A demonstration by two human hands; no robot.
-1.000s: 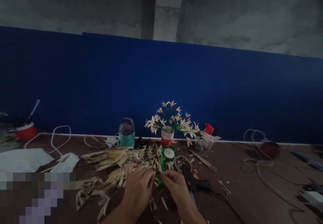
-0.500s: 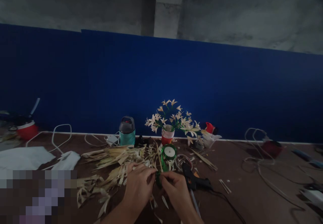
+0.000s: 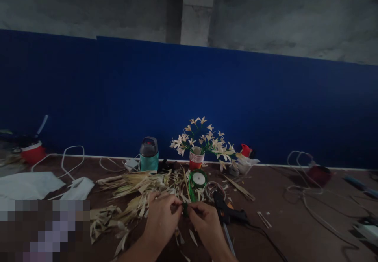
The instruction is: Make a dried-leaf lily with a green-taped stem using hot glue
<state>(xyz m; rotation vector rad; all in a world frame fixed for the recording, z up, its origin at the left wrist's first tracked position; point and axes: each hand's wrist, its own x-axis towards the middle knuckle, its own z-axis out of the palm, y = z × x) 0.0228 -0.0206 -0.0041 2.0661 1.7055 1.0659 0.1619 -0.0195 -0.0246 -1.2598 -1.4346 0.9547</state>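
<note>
While the green tape (image 3: 185,209) sits low in the frame's centre, my left hand (image 3: 161,219) and right hand (image 3: 206,224) pinch it, fingers (image 3: 175,204) closed from either side. Its roll (image 3: 198,179) lies just behind. Flowers fill a cup (image 3: 196,160) beyond, and dried strips (image 3: 132,183) litter the surface (image 3: 280,199), so I judge the work partway.

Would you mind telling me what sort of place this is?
Likely a craft workshop: leaf strips, a glue gun, a cup of handmade flowers, and the left hand and right hand pinching green tape.
</note>
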